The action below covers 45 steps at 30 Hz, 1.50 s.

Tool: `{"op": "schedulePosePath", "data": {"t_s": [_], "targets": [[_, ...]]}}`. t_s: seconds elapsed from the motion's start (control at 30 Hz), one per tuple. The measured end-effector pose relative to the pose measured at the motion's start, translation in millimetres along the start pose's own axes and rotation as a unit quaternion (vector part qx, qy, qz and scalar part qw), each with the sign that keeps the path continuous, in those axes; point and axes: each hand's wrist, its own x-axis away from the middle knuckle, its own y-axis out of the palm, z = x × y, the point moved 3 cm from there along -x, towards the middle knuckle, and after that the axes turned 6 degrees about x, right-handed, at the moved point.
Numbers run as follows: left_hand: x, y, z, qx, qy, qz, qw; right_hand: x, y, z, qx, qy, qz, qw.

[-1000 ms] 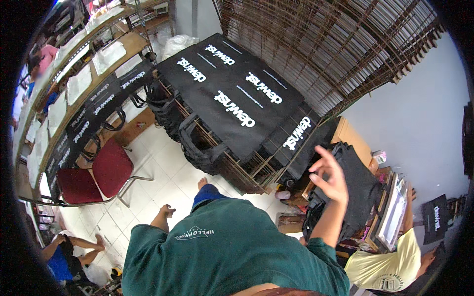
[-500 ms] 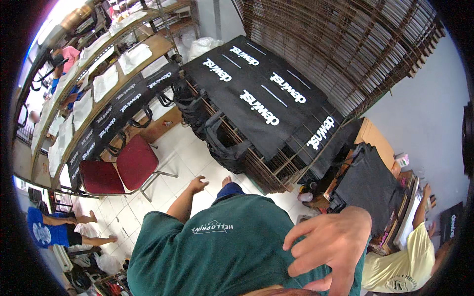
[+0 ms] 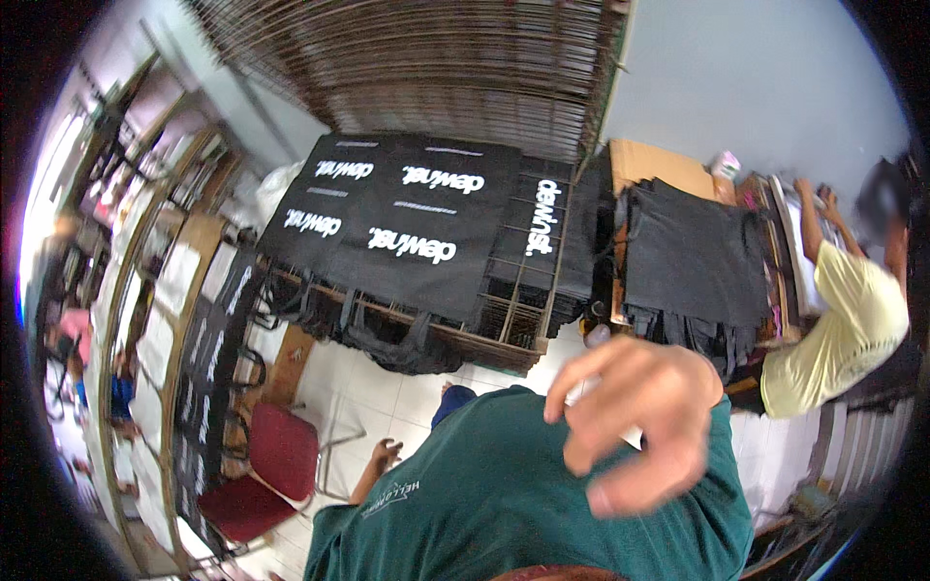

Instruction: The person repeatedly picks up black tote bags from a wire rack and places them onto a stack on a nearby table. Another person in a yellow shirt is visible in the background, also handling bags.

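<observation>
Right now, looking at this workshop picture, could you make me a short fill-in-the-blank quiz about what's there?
1. The black printed bags lie spread on a wooden ____.
2. The chair on the tiled floor has a ____ seat.
3. The person at the right edge wears a pale ____ shirt.
4. The right hand is raised in front of a dark ____ shirt.

Missing words: rack; red; yellow; green

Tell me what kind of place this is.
Probably a bag printing workshop. Black printed tote bags lie spread on a slatted wooden rack, more black bags are stacked on a table, and a person in a yellow shirt works at a bench.
</observation>
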Motion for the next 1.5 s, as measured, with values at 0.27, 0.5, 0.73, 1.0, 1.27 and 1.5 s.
{"op": "schedulePosePath", "data": {"t_s": [0.27,0.5,0.73,1.0,1.27,1.5], "targets": [[3.4,39.7,89.1,-0.134,0.000,-0.027,0.991,275.8,88.9,153.2,0.122,0.612,0.070,0.778],[78.8,158.8,267.4,-0.197,0.167,-0.229,0.939,589.1,251.3,126.4,-0.150,0.891,-0.051,0.425],[109.0,247.4,298.9,-0.179,0.154,-0.498,0.834,615.3,221.9,40.1,-0.078,0.937,0.175,0.292],[141.0,256.8,313.8,-0.226,0.103,-0.497,0.832,584.2,242.2,65.6,-0.135,0.918,0.234,0.292],[196.4,268.8,361.4,-0.159,0.179,-0.645,0.726,582.0,228.1,86.8,-0.145,0.919,0.160,0.329],[236.6,269.7,385.3,-0.163,0.250,-0.688,0.661,533.6,183.0,109.6,-0.087,0.900,0.138,0.405]]}}
